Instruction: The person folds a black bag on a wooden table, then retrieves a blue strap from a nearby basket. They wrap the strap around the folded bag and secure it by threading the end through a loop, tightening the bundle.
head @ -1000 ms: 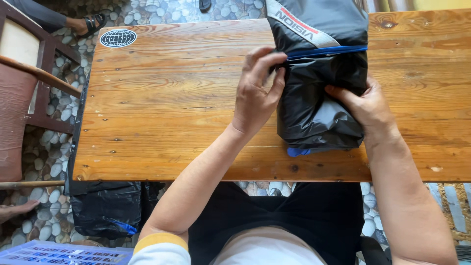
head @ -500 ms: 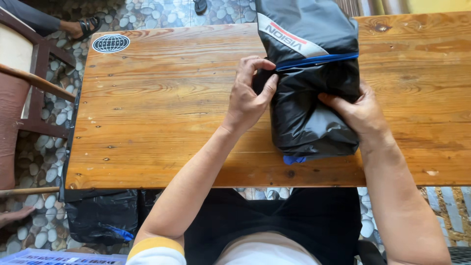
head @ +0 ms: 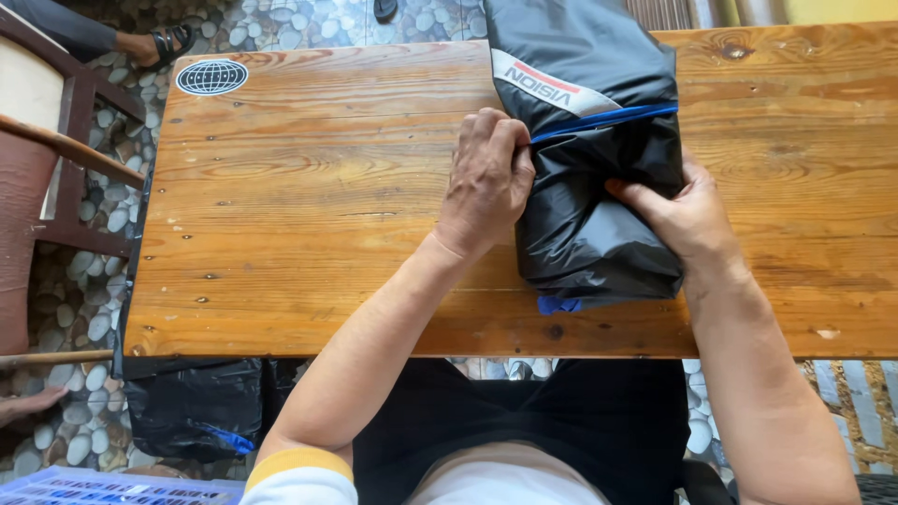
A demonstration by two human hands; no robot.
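A dark grey folded garment [head: 589,140] with a blue trim line and a white-and-red label lies on the wooden table [head: 309,215], right of centre. Its near part is bundled into a shiny black roll. My left hand [head: 486,182] grips the bundle's left edge with curled fingers. On the bundle's right side, my right hand [head: 687,215] presses its fingers into the fabric.
A round black-and-white sticker [head: 211,77] sits on the table's far left corner. A wooden chair [head: 47,140] stands to the left on a pebble floor. A black bag [head: 192,407] lies under the table's near left. Another person's sandalled foot [head: 154,42] shows at top left.
Both hands have stayed on the bundle, and my left hand's fingers have tucked further into its left edge. The view has shifted slightly.
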